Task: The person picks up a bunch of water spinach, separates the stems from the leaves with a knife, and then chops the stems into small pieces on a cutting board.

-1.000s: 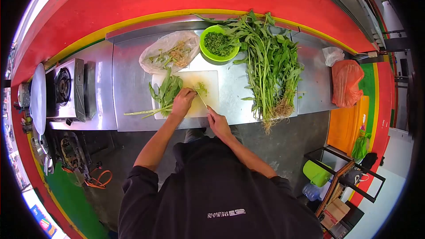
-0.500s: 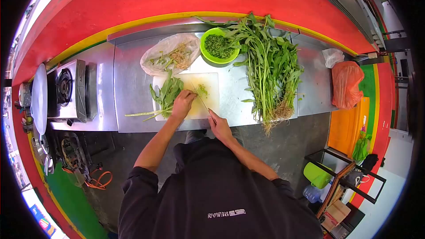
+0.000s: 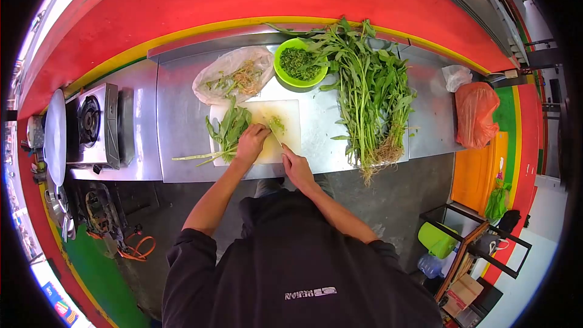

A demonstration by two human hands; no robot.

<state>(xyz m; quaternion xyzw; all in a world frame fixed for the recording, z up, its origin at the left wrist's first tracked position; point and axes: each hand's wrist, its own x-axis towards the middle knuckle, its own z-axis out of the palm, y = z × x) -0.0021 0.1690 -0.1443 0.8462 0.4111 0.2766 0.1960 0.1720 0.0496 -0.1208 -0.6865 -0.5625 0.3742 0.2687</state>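
Note:
A pale cutting board [image 3: 290,112] lies at the counter's front edge. My left hand [image 3: 252,141] is closed on a bunch of leafy greens [image 3: 229,129], pressing it to the board; the leaves and long stems stick out to the left. In my right hand [image 3: 296,167] is the handle of a knife [image 3: 277,138]. Its thin blade points up and left, close to my left fingertips. Small chopped green pieces [image 3: 277,125] lie beside the blade. My fingers hide the cut end of the greens.
Behind the board are a plastic bag of root trimmings [image 3: 240,76] and a green bowl of chopped greens [image 3: 300,64]. A large pile of rooted greens [image 3: 373,94] lies right. A gas stove [image 3: 91,123] stands left, an orange-red plastic bag [image 3: 477,115] far right.
My right hand and the knife have shifted slightly left, nearer my left hand, and the blade's angle has changed a little. My left hand stays nearly in place on the greens.

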